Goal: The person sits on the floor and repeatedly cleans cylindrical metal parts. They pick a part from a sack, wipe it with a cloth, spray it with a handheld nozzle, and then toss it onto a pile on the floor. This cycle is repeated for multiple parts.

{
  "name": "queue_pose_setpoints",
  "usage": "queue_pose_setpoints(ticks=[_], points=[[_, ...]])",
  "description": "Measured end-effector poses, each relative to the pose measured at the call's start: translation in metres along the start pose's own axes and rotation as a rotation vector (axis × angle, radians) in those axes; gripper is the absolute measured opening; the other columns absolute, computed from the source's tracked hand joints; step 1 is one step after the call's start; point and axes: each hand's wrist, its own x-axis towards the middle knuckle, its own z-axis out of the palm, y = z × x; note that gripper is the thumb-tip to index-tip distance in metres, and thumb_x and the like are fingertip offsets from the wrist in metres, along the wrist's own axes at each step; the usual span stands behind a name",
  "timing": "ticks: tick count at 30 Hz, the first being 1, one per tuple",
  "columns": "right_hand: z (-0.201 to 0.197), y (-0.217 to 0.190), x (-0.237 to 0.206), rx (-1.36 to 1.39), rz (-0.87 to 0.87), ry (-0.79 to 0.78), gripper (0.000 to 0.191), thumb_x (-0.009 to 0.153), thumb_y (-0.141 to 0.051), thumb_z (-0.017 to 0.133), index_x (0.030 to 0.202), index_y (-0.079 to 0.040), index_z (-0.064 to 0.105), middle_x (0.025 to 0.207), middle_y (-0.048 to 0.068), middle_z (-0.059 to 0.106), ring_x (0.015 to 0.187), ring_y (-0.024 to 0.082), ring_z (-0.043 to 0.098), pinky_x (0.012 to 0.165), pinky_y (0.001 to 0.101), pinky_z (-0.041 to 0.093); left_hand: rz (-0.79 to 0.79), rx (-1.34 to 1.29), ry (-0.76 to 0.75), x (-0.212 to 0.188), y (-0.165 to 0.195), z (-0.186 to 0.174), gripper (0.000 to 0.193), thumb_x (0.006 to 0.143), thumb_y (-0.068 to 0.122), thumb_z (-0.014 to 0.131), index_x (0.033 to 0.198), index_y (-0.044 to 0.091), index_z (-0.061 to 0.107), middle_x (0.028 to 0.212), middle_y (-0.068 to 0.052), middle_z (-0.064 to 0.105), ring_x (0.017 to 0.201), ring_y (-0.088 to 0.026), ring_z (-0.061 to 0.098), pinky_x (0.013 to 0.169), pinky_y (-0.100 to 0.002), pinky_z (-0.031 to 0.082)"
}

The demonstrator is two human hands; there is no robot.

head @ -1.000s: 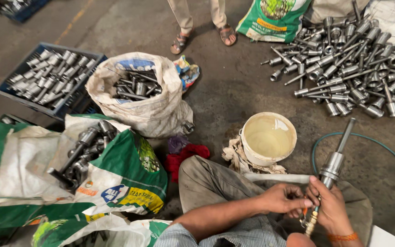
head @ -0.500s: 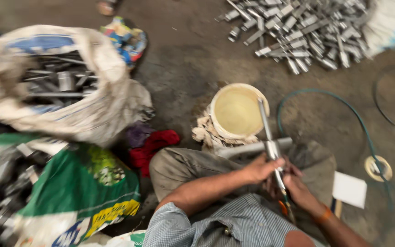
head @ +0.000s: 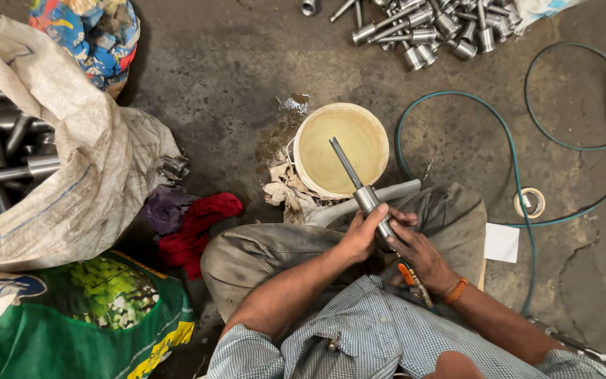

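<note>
I sit on the floor with a long metal shaft held over my lap, its thin end pointing up over a cream bucket. My left hand grips the thick middle of the shaft. My right hand holds the shaft's lower part together with a thin tool that has an orange handle. An orange band sits on my right wrist. A pale tube lies across my knee under the shaft.
A pile of similar metal shafts lies at the top. A white sack of metal parts and a green sack stand left. Red and purple rags lie near my knee. A green hose loops right, beside a tape roll.
The camera has tilted down and closer over my lap. The shaft has swung so its thin end points up-left over the bucket. Both hands stay on it.
</note>
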Motion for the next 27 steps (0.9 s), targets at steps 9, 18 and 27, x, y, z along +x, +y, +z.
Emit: queue_pose_setpoints(ticks=[9, 18, 27], points=[[0.004, -0.014, 0.013, 0.097, 0.053, -0.023, 0.091, 0.072, -0.046, 0.08, 0.149, -0.009, 0.047, 0.159, 0.019, 0.04, 0.139, 0.039, 0.049, 0.114, 0.0483, 0.041, -0.032, -0.059, 0.035, -0.013, 0.008, -0.003, 0.053, 0.108, 0.046, 0.054, 0.115, -0.005, 0.061, 0.126, -0.026, 0.067, 0.119, -0.035, 0.066, 0.106, -0.05, 0.054], [0.004, -0.022, 0.013, 0.207, 0.128, -0.011, 0.088, 0.083, -0.056, 0.071, 0.152, -0.009, 0.045, 0.162, 0.017, 0.04, 0.147, 0.036, 0.045, 0.121, 0.0472, 0.038, -0.035, -0.125, 0.018, -0.017, 0.01, -0.003, 0.056, 0.108, 0.049, 0.053, 0.118, -0.006, 0.058, 0.13, -0.028, 0.064, 0.122, -0.038, 0.065, 0.106, -0.053, 0.054], [0.01, -0.025, 0.008, 0.306, 0.239, 0.1, 0.092, 0.094, -0.073, 0.045, 0.153, -0.004, 0.042, 0.161, 0.018, 0.044, 0.152, 0.034, 0.041, 0.125, 0.046, 0.033, 0.0, -0.105, -0.029, -0.022, 0.018, 0.007, 0.058, 0.11, 0.05, 0.051, 0.129, -0.004, 0.057, 0.135, -0.024, 0.063, 0.122, -0.033, 0.065, 0.107, -0.048, 0.053]])
